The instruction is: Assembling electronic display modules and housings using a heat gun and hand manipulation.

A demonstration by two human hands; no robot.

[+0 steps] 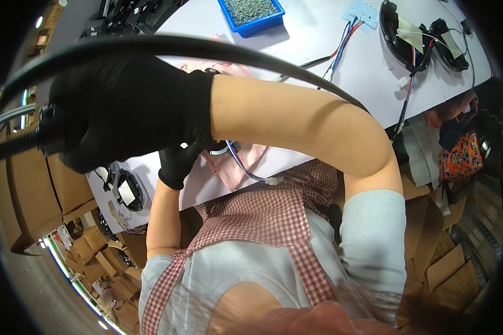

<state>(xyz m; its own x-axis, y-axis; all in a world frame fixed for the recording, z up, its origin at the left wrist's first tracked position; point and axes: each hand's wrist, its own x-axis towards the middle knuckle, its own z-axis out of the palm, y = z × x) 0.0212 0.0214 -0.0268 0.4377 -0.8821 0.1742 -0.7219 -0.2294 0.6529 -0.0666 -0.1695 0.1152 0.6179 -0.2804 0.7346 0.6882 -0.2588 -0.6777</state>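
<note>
My right hand (123,106), in a black knit glove, reaches across to the left, close to the camera. Its fingers are wrapped round a black corded tool (51,131), which looks like an electric screwdriver with a ribbed cable sleeve; its working end is hidden. Below and behind it, my left hand (180,162), also gloved, is at the table by a pink cloth (229,170). The right hand covers its fingers. Beside it shows part of a rounded piece with a silvery edge (219,149), and wires (241,166) ending in a white connector (273,181).
A thick black cable (223,51) arches over my arm. On the white table (313,33) stand a blue tray (257,28) of screws, a wired circuit board (363,12) and black housings (397,42). Another black part (129,192) lies left. Cardboard boxes (444,268) surround the table.
</note>
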